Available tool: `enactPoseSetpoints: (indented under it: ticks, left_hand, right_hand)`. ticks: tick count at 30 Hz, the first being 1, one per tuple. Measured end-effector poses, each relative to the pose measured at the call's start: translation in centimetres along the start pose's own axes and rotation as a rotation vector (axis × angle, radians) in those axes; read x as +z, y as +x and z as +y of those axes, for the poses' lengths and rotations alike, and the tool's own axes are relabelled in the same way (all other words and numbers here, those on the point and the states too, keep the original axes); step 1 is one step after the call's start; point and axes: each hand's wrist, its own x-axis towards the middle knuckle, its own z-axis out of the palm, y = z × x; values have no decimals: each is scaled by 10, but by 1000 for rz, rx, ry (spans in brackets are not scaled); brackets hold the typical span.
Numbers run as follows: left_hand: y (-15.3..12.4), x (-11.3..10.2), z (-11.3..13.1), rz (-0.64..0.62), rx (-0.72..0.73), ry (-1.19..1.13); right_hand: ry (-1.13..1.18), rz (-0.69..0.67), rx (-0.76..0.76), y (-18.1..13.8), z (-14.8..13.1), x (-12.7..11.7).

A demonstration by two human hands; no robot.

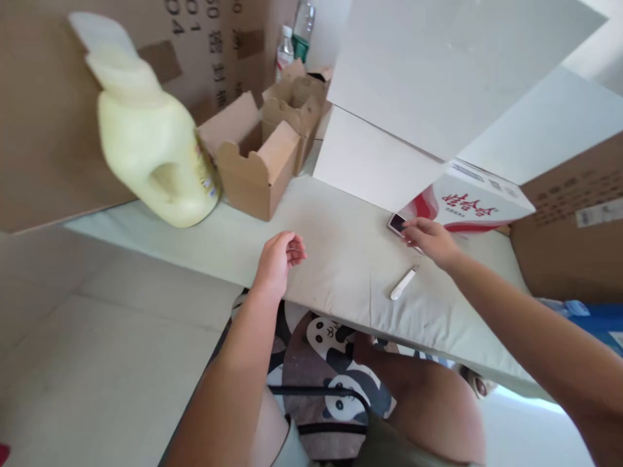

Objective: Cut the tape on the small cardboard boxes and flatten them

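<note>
Left hand (278, 259): empty, loosely curled, rested on the table (341, 272).
Right hand (431, 239): fingertips lay on the phone (396, 223); grip unclear.
Phone: flat, beside the red-and-white box (470, 201).
Progress: seemingly early; phone not yet lifted.

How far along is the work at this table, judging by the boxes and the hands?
Done: small cardboard boxes stand folded at the back. In hand: the right hand touches a phone beside the red-and-white carton; the left hand rests empty on the table. Left: the yellow jug is outside any box, the white tool lies untouched.
</note>
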Motion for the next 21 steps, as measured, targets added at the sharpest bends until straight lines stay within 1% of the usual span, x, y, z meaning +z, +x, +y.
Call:
enactPoseSetpoints:
  ticks: [1, 3, 4, 5, 6, 7, 9, 11, 13, 15, 16, 18, 19, 21]
  left_hand:
    - [-1, -2, 2, 14, 23, -9]
    - [-3, -7, 7, 33, 58, -30]
    - [-3, -9, 9, 39, 70, -40]
    - [-4, -12, 11, 44, 76, -49]
    - [-4, -14, 13, 46, 79, -55]
    - [-3, -16, 14, 43, 79, -59]
    - [-2, -19, 17, 29, 76, -61]
    - [-2, -23, 19, 10, 72, -60]
    - [-3, -27, 22, -1, 71, -59]
    - [-4, -31, 26, 7, 80, -59]
    - [-5, -33, 27, 25, 102, -64]
    - [-6, -37, 29, 105, 209, -83]
    - [-7, -39, 30, 160, 295, -95]
    - [-8, -44, 29, 272, 486, -118]
  right_hand:
    - [-31, -77, -68, -1, -18, 27]
    - [-204, -254, -365, -5, -58, 80]
    - [-281, -304, -518, -5, -79, 106]
    - [-352, -305, -676, -4, -100, 130]
    - [-411, -274, -830, 0, -121, 151]
    - [-471, -272, -960, 5, -140, 171]
    - [-604, -364, -1137, 20, -172, 202]
    - [-704, -470, -1201, 36, -192, 224]
    - [-771, -516, -1213, 46, -202, 238]
    - [-804, -486, -1223, 47, -202, 241]
    - [-809, -456, -1233, 44, -200, 239]
    - [-797, -390, -1259, 33, -191, 226]
    - [-779, -361, -1271, 25, -185, 216]
    - [-735, -303, -1285, 5, -169, 188]
